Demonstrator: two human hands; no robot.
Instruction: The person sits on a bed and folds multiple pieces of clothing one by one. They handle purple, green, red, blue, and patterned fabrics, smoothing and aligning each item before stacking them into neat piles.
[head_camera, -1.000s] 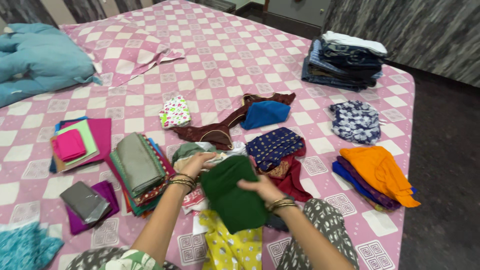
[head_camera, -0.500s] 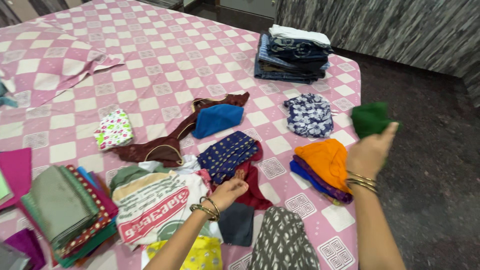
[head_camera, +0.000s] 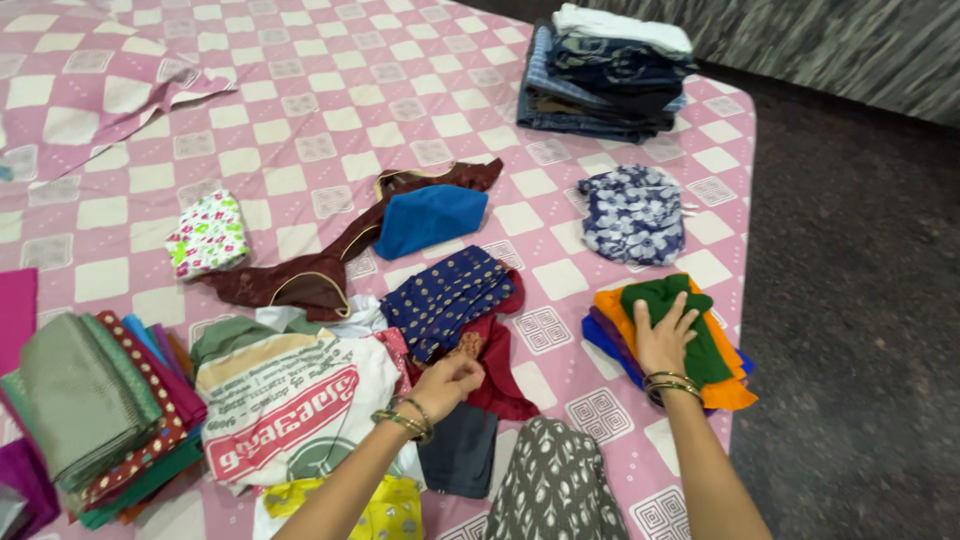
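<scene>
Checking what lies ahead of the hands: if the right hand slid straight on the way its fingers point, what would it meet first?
Probably the blue floral bundle. The right hand lies flat on the green cloth, fingers pointing up the bed; depth is uncertain.

A bed (head_camera: 330, 110) under a pink-and-white checked sheet carries sorted clothes: a stack of folded dark denim and blue garments (head_camera: 605, 75) at the far corner, a blue-and-white floral bundle (head_camera: 633, 213) near the right edge, a folded blue cloth (head_camera: 430, 218) resting on a long maroon garment (head_camera: 300, 275), a white floral piece (head_camera: 208, 235) to the left, and a pile of folded saris (head_camera: 95, 410) at the near left.
</scene>
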